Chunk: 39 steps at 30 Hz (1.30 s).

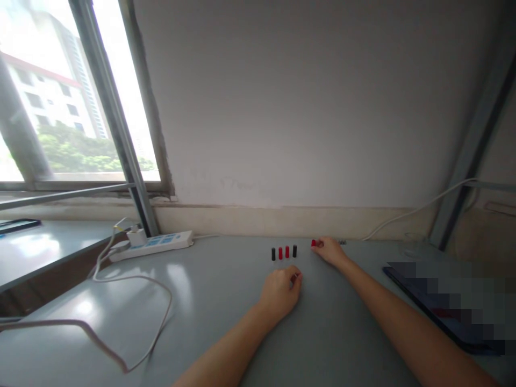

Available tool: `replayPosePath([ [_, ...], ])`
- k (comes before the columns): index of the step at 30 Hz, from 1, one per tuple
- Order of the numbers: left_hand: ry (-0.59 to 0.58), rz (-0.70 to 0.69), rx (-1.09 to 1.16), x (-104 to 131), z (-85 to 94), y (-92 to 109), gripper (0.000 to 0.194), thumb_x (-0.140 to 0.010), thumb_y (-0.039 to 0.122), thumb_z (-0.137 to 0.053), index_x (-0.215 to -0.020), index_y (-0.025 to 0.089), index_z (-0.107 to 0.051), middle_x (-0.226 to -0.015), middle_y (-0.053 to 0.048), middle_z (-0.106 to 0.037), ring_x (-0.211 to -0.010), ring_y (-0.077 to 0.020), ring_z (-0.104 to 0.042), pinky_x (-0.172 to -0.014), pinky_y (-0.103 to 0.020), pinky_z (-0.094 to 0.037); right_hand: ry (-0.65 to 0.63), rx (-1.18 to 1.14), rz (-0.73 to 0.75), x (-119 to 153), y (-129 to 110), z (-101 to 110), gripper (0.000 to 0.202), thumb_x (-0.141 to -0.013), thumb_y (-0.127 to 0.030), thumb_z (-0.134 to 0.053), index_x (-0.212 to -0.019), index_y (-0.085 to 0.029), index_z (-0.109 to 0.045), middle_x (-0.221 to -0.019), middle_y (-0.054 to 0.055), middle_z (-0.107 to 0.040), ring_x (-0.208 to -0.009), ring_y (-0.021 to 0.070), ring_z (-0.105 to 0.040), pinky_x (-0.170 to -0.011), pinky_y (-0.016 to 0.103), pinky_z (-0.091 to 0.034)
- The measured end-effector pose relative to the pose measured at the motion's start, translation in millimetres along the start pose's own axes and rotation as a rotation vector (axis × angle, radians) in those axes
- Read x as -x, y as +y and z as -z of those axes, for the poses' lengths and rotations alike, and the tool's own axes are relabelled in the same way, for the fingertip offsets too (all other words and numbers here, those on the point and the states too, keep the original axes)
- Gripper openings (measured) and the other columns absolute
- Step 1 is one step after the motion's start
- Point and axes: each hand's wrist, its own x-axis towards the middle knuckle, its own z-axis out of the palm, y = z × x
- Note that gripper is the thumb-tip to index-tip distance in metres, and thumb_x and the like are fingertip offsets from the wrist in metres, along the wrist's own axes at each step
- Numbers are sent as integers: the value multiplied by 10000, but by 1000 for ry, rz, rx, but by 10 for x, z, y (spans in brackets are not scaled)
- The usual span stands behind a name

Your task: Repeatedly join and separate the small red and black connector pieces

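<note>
From the head view, the right hand (329, 251) holds a small red piece (313, 243) near the far edge of the grey table (217, 301). It pinches the piece with just its fingertips, likely because the piece is so little that a whole fist would hide it. I can't tell if the bottom of the piece touches the table. To the left of it, four little posts stand in a row: a first black post (273, 253), a first red post (280, 253), a second red post (287, 251) and a second black post (294, 251). They stand up straight, maybe because their ends are flat, and small gaps keep them from touching. The left hand (280, 293) is just on the near side of the row, with its fingers curled in. Perhaps it sits low so it won't bump the posts. I can't tell if it has anything inside. Just past the right hand are some small grey things (342, 242), too tiny to name. Over on the left, a white power strip (151, 246) lies by the wall with a plug in it, and its loopy cord (167, 301) lies well apart from both hands.
</note>
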Motion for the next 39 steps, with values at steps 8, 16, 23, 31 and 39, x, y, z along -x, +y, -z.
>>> replayPosePath([
  [8, 0, -28, -3, 10, -4, 13, 262, -799, 251, -372, -824, 186, -625, -727, -35, -650, -615, -142, -563, -580, -238, -375, -1, 21, -1, -69, 31, -57, 88, -690, -190, -568, -723, -131, -625, -711, 68, -637, -644, 142, -555, -568, 226, -359],
  [16, -3, -29, -6, 16, -12, 15, 254, -789, 242, -378, -816, 189, -625, -719, -32, -645, -608, -138, -556, -577, -234, -371, -3, 30, 8, -92, 98, -90, 96, -707, -204, -564, -715, -130, -625, -689, 70, -625, -636, 142, -548, -575, 236, -367],
  [23, -8, -34, -13, 13, -9, 15, 254, -796, 248, -375, -820, 192, -621, -730, -27, -650, -613, -141, -558, -578, -238, -375, -7, 58, 1, -112, 101, -121, 103, -704, -207, -571, -741, -125, -621, -715, 73, -627, -663, 151, -554, -588, 240, -368],
  [31, -4, -36, -6, 8, -8, 24, 257, -790, 249, -380, -826, 181, -625, -735, -39, -650, -629, -144, -565, -589, -238, -387, -32, 64, 8, -141, 156, -144, 96, -689, -106, -532, -702, -151, -615, -731, 61, -635, -670, 139, -560, -595, 224, -383],
  [39, 4, -41, -5, 1, -7, 12, 258, -794, 256, -382, -813, 177, -627, -733, -46, -652, -636, -148, -570, -602, -249, -392, 3, 151, -27, -87, 125, -114, 66, -682, -161, -559, -711, -168, -618, -750, 98, -635, -736, 194, -575, -609, 267, -384],
])
